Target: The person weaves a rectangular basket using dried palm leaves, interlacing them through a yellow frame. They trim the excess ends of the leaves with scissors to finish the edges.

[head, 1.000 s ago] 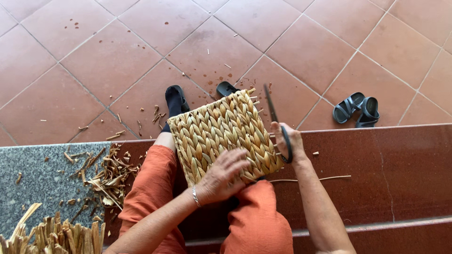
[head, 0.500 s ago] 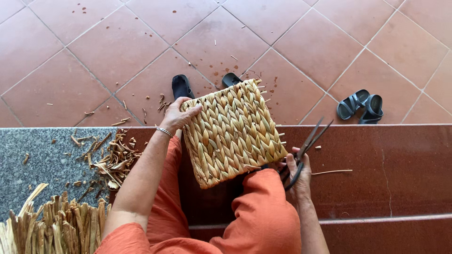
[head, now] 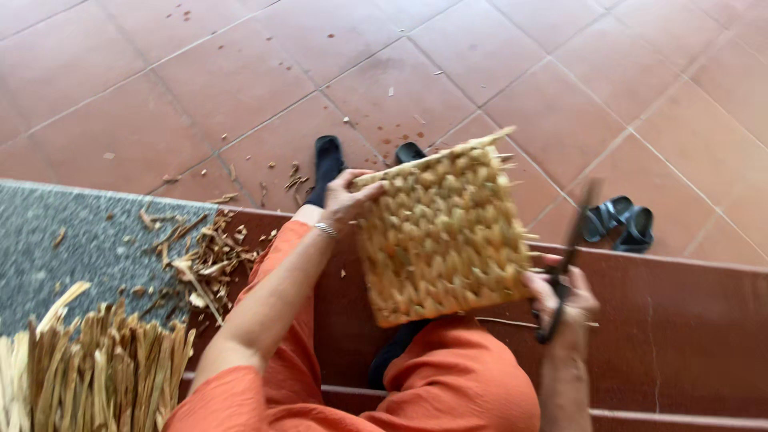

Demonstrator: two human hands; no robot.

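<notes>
Mat (head: 440, 232) now tilted up — left hand (head: 348, 196) pinches its top-left corner; right hand (head: 564, 292) grips scissors (head: 566, 268) closed, touching mat's right edge.

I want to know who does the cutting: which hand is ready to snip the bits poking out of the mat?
Probably the right hand: it holds the scissors beside the woven mat, while the left hand grips its far corner.

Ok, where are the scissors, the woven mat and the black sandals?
scissors (head: 564, 276), head view, on the dark blades by the right hand.
woven mat (head: 440, 232), head view, on the middle of its weave.
black sandals (head: 618, 224), head view, on the straps of the pair.
</notes>
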